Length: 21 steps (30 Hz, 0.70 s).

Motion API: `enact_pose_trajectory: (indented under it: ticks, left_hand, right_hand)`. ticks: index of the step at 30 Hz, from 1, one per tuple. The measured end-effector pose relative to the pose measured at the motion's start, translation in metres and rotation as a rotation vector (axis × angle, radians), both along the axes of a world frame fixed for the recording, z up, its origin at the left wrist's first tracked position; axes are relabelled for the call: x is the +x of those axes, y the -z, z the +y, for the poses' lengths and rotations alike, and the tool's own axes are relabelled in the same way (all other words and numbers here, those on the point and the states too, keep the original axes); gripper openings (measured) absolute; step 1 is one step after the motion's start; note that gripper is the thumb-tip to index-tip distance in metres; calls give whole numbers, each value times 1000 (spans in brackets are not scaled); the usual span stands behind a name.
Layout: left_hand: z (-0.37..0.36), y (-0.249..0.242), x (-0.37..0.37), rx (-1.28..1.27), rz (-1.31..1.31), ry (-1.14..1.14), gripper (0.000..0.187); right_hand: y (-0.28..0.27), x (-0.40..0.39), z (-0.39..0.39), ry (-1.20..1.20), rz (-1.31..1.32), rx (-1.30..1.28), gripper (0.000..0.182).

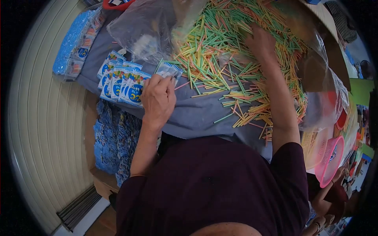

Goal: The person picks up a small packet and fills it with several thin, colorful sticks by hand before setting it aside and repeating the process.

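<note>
My left hand (158, 96) has its fingers curled down on a small clear packet (170, 70) with a blue striped edge. Beside it on the left, several blue-and-white printed packets (125, 84) overlap in a fanned stack. My right hand (260, 42) reaches into the far part of a large heap of thin coloured sticks (220, 51), green, yellow and pink. Its fingers close around a few pale green sticks (245, 28), and the fingertips are partly hidden among the others.
A grey cloth (193, 114) covers the work surface. Clear plastic film (138, 31) lies behind the packets. A blue bundle of packets (76, 43) stands at left; a carton (116, 137) below holds many more. Pink basket (330, 161) and another person's arm (325, 194) are at right.
</note>
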<state>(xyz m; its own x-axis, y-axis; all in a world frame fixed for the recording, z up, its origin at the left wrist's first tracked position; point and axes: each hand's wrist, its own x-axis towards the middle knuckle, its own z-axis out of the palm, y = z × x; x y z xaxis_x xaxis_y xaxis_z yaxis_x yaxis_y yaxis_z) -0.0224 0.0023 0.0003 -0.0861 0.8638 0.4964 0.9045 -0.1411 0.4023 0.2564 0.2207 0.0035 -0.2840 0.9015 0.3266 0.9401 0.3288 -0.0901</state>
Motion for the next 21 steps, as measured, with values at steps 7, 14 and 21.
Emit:
enact_pose_trajectory:
  ticks: [7,14,21]
  left_hand:
    - [4,22,-18,-14,-922,69,16]
    - [-8,-11,9,-88,116,113,8]
    - [4,-8,-4,17,153,120,7]
  right_hand:
    - [5,22,11,-132,632,3,41]
    - [-4,26,0,-214,1354,-505,22]
    - [-45,8,-30,-128,1692,-399,18]
